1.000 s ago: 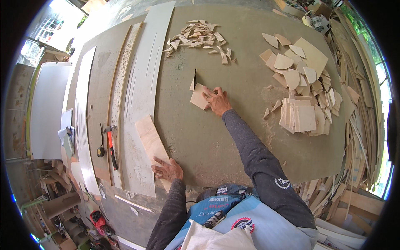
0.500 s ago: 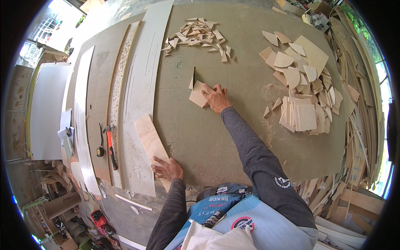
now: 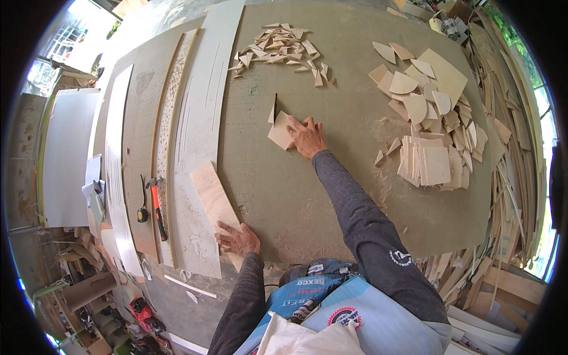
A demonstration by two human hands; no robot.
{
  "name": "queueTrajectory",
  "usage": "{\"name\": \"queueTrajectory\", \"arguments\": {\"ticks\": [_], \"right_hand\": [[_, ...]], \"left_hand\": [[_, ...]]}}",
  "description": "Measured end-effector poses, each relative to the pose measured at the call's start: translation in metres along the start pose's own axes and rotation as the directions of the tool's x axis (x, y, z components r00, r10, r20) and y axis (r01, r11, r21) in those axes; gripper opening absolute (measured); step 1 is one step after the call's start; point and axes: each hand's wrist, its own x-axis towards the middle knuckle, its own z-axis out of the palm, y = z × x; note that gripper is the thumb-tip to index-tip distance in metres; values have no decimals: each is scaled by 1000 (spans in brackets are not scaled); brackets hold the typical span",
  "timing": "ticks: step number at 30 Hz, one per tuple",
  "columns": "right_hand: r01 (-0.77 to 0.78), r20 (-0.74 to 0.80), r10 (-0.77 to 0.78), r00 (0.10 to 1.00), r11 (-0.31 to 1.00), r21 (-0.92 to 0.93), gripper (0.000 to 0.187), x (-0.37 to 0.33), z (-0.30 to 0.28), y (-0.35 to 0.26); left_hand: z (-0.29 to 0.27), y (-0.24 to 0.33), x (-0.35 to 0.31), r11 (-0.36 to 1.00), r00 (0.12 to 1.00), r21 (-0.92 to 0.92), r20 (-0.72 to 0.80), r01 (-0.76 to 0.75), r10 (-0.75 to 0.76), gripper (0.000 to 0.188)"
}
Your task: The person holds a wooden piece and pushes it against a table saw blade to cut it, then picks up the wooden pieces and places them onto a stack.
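Note:
My right hand grips the right side of a small squarish piece of pale plywood, its fingers bent over the top. That piece lies flat on the worktable against a thin dark saw blade standing up from the surface. Left of the blade sits a small triangular offcut. Near the front edge, my left hand rests with fingers spread on a long plywood strip, which lies slantwise over a white board's edge.
Thin triangular offcuts are heaped at the far side. Quarter-round and square plywood pieces pile up at right. A hammer and a tape measure lie left, beside the long white board. Scrap strips stack past the right edge.
My right hand and the squarish plywood piece have edged very slightly forward along the blade. My left hand stays in the same place on the strip.

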Motion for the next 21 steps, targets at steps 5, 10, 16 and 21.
{"name": "queueTrajectory", "arguments": {"ticks": [5,10,16,21], "right_hand": [[-14,9,14,1000,1000,1,59,1,-5,-2],[-20,13,20,1000,1000,-3,60,2,-5,-2],[-36,22,36,999,999,-1,51,4,-7,-2],[-44,-6,44,999,999,-3,49,6,-7,-3]], "left_hand": [[1,0,-1,1000,1000,-2,-16,-5,5,93],[-2,1,-1,1000,1000,-7,-23,-8,7,92],[-1,0,0,1000,1000,-8,-25,-10,10,92],[2,0,0,1000,999,-8,-33,0,0,92]]}}
